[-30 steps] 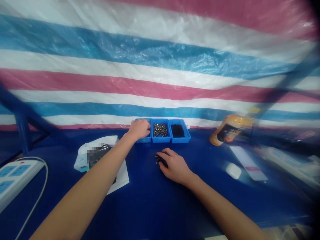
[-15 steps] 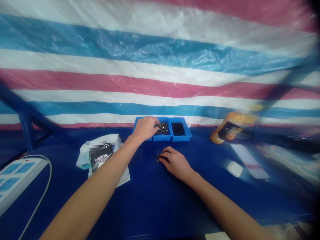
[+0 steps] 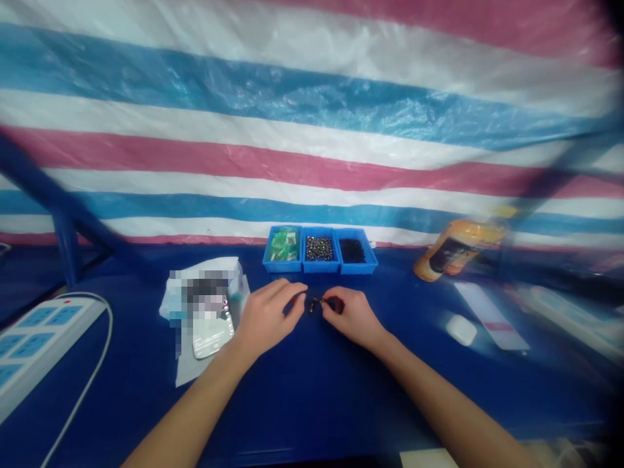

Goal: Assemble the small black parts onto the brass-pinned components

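Both my hands meet at the middle of the blue table (image 3: pixel 312 390). My right hand (image 3: pixel 351 316) pinches a small dark part (image 3: pixel 318 302) at its fingertips. My left hand (image 3: pixel 267 314) is curled, its fingertips pressed together close to that part; what it holds is too small to make out. Behind the hands stand three small blue bins: the left bin (image 3: pixel 281 247) with green pieces, the middle bin (image 3: pixel 319 249) with small metal pieces, the right bin (image 3: pixel 351 250) with black pieces.
A white packet with a phone (image 3: pixel 207 312) lies left of my hands. A white power strip (image 3: pixel 34 338) with its cable is at the far left. An orange bottle (image 3: pixel 455 247), a white mouse (image 3: pixel 461 329) and flat white items lie to the right. A striped tarp hangs behind.
My left hand has drawn back from the bins, first left bin, then middle bin, down to the table beside my right hand. My right hand stayed on the small dark part.
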### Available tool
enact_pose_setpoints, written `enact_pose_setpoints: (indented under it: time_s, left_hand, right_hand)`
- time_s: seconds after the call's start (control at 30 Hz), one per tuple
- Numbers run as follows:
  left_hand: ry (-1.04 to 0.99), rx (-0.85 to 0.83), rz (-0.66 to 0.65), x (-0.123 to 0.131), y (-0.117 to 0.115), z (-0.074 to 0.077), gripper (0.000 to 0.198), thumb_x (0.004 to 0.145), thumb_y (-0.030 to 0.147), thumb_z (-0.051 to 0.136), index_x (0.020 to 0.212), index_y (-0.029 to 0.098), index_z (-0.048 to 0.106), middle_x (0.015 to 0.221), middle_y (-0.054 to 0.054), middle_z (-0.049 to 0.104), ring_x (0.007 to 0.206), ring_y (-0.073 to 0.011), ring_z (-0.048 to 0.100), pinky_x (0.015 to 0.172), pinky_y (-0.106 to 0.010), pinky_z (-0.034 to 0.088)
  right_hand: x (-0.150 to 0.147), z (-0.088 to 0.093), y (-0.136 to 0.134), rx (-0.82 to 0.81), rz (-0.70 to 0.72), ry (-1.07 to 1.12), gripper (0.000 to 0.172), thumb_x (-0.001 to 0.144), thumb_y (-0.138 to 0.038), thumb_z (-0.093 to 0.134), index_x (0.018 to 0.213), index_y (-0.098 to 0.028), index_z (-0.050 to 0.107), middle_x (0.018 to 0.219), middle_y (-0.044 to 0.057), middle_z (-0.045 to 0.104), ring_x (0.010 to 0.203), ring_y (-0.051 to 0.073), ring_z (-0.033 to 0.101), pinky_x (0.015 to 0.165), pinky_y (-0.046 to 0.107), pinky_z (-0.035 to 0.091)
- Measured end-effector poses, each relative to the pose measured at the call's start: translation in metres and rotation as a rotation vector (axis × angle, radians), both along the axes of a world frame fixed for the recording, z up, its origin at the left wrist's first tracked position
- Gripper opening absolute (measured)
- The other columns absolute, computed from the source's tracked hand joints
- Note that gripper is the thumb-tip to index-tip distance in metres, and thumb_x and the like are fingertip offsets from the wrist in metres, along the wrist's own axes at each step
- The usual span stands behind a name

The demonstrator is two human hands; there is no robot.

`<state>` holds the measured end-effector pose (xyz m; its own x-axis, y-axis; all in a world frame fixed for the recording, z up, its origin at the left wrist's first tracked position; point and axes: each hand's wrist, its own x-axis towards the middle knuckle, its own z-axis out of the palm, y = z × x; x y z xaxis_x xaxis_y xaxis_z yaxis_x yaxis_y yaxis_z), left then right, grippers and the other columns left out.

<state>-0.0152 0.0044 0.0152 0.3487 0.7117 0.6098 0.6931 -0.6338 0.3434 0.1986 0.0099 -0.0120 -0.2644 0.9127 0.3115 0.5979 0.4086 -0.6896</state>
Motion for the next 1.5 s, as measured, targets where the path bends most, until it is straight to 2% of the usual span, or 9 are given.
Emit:
enact_pose_setpoints:
  time_s: [0.1, 0.33, 0.77, 0.9, 1.07, 1.17, 1.23, 1.33, 1.5]
  left_hand:
    - [0.039, -0.107, -0.037, 0.009, -0.002, -0.003, 0.021, 0.097, 0.028, 0.05, 0.111, 0.022, 0.065, 0.096, -0.004, 0.07, 0.09, -0.018, 0.064, 0.083, -0.031, 0.047]
    - [0.016, -0.348, -0.076, 0.024, -0.005, -0.003, 0.028, 0.1, 0.035, 0.045, 0.092, 0.023, 0.068, 0.091, 0.0, 0.073, 0.082, -0.0183, 0.061, 0.079, -0.034, 0.043]
    - [-0.275, -0.667, -0.076, 0.027, -0.006, -0.007, 0.035, 0.095, 0.042, 0.05, 0.074, 0.019, 0.064, 0.066, 0.004, 0.06, 0.063, -0.0122, 0.052, 0.059, -0.025, 0.037]
    - [-0.321, -0.626, -0.037, 0.025, -0.007, -0.004, 0.041, 0.097, 0.045, 0.045, 0.072, 0.018, 0.063, 0.068, 0.003, 0.062, 0.064, -0.0126, 0.054, 0.062, -0.025, 0.038]
    - [-0.363, -0.547, 0.079, 0.019, -0.004, -0.001, 0.037, 0.095, 0.044, 0.049, 0.07, 0.019, 0.059, 0.063, 0.004, 0.056, 0.06, -0.0117, 0.05, 0.061, -0.024, 0.038]
    - [-0.336, -0.524, 0.102, 0.018, -0.003, -0.001, 0.035, 0.094, 0.043, 0.051, 0.068, 0.019, 0.057, 0.06, 0.005, 0.053, 0.058, -0.0114, 0.049, 0.059, -0.023, 0.037]
    - [-0.322, -0.509, 0.107, 0.018, -0.002, -0.002, 0.034, 0.093, 0.041, 0.051, 0.068, 0.019, 0.057, 0.06, 0.005, 0.052, 0.058, -0.0114, 0.049, 0.059, -0.023, 0.037]
    - [-0.303, -0.503, 0.123, 0.018, -0.002, -0.004, 0.032, 0.093, 0.041, 0.051, 0.069, 0.02, 0.057, 0.061, 0.005, 0.053, 0.059, -0.0115, 0.05, 0.06, -0.024, 0.037]
    - [-0.25, -0.519, 0.145, 0.018, 0.002, -0.008, 0.028, 0.093, 0.039, 0.05, 0.073, 0.021, 0.058, 0.065, 0.004, 0.058, 0.062, -0.0128, 0.054, 0.063, -0.025, 0.038]
  right_hand:
    - [0.007, 0.0, 0.001, -0.091, 0.018, 0.193, 0.01, 0.082, -0.027, 0.069, 0.089, -0.02, 0.072, 0.079, 0.001, 0.072, 0.062, 0.014, 0.061, 0.06, 0.026, 0.049]
    - [0.007, 0.002, -0.004, -0.047, 0.129, 0.391, 0.009, 0.086, -0.029, 0.071, 0.092, -0.023, 0.076, 0.093, 0.004, 0.075, 0.084, 0.019, 0.07, 0.078, 0.031, 0.055]
    - [0.013, 0.009, -0.007, 0.309, 0.215, -0.003, 0.014, 0.095, -0.025, 0.057, 0.103, -0.022, 0.069, 0.097, 0.006, 0.075, 0.085, 0.019, 0.068, 0.081, 0.034, 0.048]
    - [0.011, 0.013, -0.009, 0.092, 0.166, 0.069, 0.016, 0.096, -0.031, 0.055, 0.092, -0.021, 0.067, 0.084, 0.003, 0.07, 0.074, 0.016, 0.063, 0.069, 0.029, 0.046]
    - [0.008, 0.012, -0.004, -0.351, 0.114, 0.302, 0.041, 0.095, -0.044, 0.053, 0.063, -0.018, 0.051, 0.056, -0.005, 0.046, 0.051, 0.009, 0.042, 0.052, 0.024, 0.033]
    - [0.006, 0.01, 0.0, -0.422, 0.059, 0.571, 0.028, 0.093, -0.049, 0.054, 0.092, -0.021, 0.058, 0.063, -0.006, 0.053, 0.046, 0.008, 0.039, 0.047, 0.023, 0.031]
    - [0.006, 0.011, 0.0, -0.42, 0.019, 0.653, 0.042, 0.092, -0.05, 0.055, 0.126, -0.027, 0.047, 0.077, -0.005, 0.061, 0.044, 0.008, 0.041, 0.046, 0.024, 0.032]
    - [0.009, 0.012, -0.001, -0.324, -0.013, 0.413, 0.043, 0.092, -0.05, 0.055, 0.129, -0.027, 0.051, 0.079, -0.002, 0.062, 0.051, 0.011, 0.047, 0.05, 0.025, 0.038]
    - [0.007, 0.006, -0.005, 0.016, 0.061, -0.222, 0.041, 0.089, -0.043, 0.064, 0.125, -0.024, 0.062, 0.101, 0.006, 0.065, 0.089, 0.02, 0.063, 0.079, 0.033, 0.049]
